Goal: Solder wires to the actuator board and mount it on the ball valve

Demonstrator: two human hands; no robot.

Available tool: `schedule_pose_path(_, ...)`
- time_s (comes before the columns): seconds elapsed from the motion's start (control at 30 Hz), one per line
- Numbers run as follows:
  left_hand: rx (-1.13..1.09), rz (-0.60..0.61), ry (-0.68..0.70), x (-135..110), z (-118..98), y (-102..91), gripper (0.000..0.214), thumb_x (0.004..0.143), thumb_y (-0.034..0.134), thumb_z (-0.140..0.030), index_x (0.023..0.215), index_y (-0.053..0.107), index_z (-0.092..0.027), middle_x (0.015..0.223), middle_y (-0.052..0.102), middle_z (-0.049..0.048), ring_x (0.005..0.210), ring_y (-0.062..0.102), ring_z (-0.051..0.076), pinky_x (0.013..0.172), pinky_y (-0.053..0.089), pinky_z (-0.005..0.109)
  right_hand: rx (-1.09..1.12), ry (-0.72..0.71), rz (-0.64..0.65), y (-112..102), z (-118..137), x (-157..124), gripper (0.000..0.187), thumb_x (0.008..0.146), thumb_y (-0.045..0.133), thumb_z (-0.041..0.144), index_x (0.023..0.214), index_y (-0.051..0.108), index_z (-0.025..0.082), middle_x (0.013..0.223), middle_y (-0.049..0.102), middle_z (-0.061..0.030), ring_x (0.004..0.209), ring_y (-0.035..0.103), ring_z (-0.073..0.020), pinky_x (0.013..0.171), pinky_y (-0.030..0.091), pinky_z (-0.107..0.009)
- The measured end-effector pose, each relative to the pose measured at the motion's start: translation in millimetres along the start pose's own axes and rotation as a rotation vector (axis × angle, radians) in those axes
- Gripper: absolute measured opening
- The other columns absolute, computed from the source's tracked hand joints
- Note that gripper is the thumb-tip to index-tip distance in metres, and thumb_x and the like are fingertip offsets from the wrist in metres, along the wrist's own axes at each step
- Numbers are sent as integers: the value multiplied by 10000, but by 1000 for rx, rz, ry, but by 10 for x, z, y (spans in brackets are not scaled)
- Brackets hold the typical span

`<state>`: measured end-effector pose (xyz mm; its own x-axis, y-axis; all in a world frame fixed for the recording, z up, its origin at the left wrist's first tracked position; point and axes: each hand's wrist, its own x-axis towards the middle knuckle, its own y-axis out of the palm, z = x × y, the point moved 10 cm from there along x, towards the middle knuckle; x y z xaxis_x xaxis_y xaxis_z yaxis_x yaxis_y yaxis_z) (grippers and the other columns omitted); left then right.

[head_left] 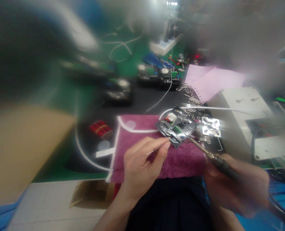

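Solder wire (154, 150) is pinched by the left hand (142, 162), thumb against forefinger. A soldering iron (212, 155) is clasped in the right hand (238, 186), slanted toward the circuit board (176, 126), which is positioned by the far right corner of the purple towel (178, 165).

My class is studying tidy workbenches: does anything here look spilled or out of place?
Possibly: metal washers and small metal rods lie loosely scattered beyond the circuit board, beside the pink papers, with no container visible around them. That looks spilled, though it may be deliberate. The outer view is blurred.
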<state>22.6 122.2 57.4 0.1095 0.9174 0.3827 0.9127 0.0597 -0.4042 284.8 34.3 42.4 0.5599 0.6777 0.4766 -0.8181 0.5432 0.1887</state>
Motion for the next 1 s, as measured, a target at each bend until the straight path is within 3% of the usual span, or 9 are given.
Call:
schedule_pose_path(0.17, 7, 5, -8, 9, -1, 0, 273, 940, 776, -98, 1141, 801, -281, 979, 816, -67, 845, 738, 71, 806, 557, 193, 5, 2, -21, -54, -39, -12, 310, 954, 634, 458, 908, 763, 180, 669, 656, -48, 601, 669, -250, 525, 570, -424)
schedule_pose_path(0.43, 17, 3, -18, -1, 6, 2, 259, 944, 774, -109, 1132, 803, -286, 969, 810, -71, 833, 731, 65, 796, 550, 186, 57, 51, 30, 36, -72, -4, 274, 970, 611, 429, 959, 782, 215, 614, 608, -15, 549, 634, -225, 517, 561, -417)
schedule_pose_path(0.63, 10, 5, -7, -6, -4, 0, 263, 942, 775, -106, 1136, 804, -282, 972, 814, -62, 835, 737, 77, 794, 555, 200, 79, 56, -6, -15, -109, -19, 295, 955, 630, 409, 925, 782, 158, 631, 642, -51, 564, 653, -234, 538, 563, -427)
schedule_pose_path(1.0, 12, 12, 3, 6, -13, -6, 276, 947, 767, -96, 1140, 793, -291, 993, 817, -71, 864, 741, 77, 820, 561, 208, 62, 50, -29, -46, -102, -14, 282, 935, 666, 442, 913, 780, 185, 648, 640, -42, 546, 643, -227, 515, 554, -415)
